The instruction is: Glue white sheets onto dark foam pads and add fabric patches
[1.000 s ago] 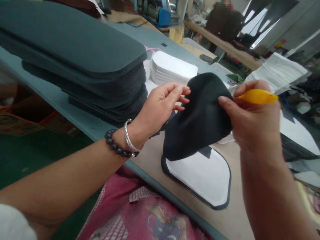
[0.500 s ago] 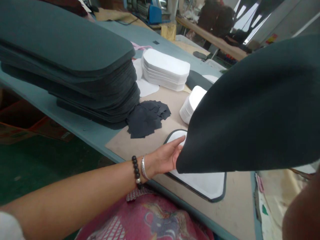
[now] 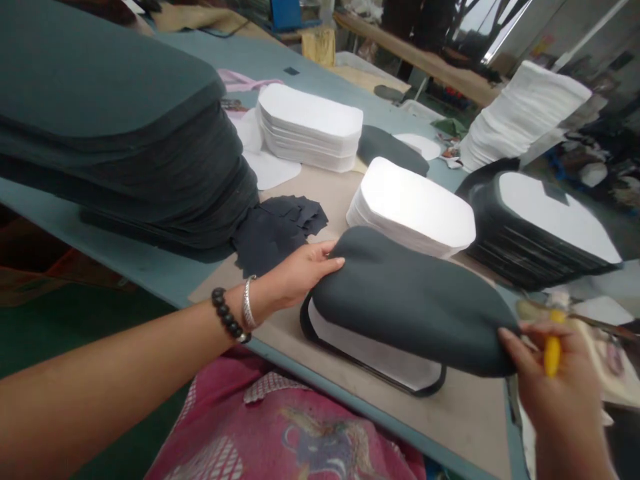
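we've got the dark foam piece (image 3: 410, 307) mid-frame, lying over the white-faced panel (image 3: 380, 353). our left hand (image 3: 300, 270) pinches its left end; our right hand (image 3: 550, 373), lower right, grips its right edge plus a yellow tool (image 3: 553, 350).

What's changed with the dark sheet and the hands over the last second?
The dark sheet went from bunched in both hands, up toward the camera, to spread flat over the white panel. The left hand now holds its near-left edge; the right hand pinches its right end. The yellow tool stays in the right hand; the stacks have not moved.
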`<state>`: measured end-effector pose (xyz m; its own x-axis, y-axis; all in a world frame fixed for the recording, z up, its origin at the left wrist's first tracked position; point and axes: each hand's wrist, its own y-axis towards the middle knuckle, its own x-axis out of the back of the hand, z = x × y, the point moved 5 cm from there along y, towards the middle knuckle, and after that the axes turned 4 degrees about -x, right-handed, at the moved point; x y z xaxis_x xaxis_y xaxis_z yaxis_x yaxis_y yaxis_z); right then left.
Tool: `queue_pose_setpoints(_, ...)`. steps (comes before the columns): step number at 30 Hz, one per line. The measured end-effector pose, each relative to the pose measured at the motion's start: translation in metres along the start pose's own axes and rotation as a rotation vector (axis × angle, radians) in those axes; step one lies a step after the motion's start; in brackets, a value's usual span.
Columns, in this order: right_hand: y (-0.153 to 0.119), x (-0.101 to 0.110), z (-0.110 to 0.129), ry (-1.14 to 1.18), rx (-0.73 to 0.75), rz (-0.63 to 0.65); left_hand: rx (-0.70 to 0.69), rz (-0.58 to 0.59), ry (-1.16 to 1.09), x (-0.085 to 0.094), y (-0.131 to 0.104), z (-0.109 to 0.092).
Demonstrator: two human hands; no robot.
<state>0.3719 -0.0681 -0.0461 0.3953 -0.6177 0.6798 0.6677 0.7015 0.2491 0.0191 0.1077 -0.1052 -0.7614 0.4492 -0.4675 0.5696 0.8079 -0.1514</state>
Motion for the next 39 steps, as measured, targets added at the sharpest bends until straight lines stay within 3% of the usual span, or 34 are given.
queue_pose_setpoints(2,-0.023,-0.029,-0.030,-0.021,-0.054,0.194,0.075,-0.062,0.201,0.014,-0.006,0.016)
queue_pose_setpoints(4,-0.044,-0.049,-0.048,-0.138,-0.063,0.295,0.138,-0.136,0.464,0.028,-0.010,0.027)
queue_pose_setpoints(9,-0.070,-0.057,-0.052,-0.354,-0.015,0.270,0.136,-0.181,1.076,0.042,-0.006,0.020)
queue_pose_setpoints(13,-0.066,-0.054,-0.050,-0.401,0.007,0.256,0.115,-0.175,1.317,0.040,0.002,0.008)
queue_pose_setpoints(23,-0.067,-0.056,-0.038,-0.453,0.044,0.256,0.131,-0.159,1.414,0.042,0.005,0.008)
queue_pose_setpoints(31,-0.067,-0.056,-0.042,-0.428,0.011,0.265,0.173,-0.136,1.456,0.042,0.007,0.008)
queue_pose_setpoints(35,-0.065,-0.052,-0.043,-0.510,-0.008,0.261,0.180,-0.213,1.500,0.046,0.002,0.004)
queue_pose_setpoints(37,-0.062,-0.048,-0.045,-0.430,-0.032,0.220,0.098,-0.279,1.408,0.046,0.001,0.000)
queue_pose_setpoints(39,-0.061,-0.049,-0.050,-0.240,-0.076,0.222,0.040,-0.322,1.181,0.045,0.000,0.001)
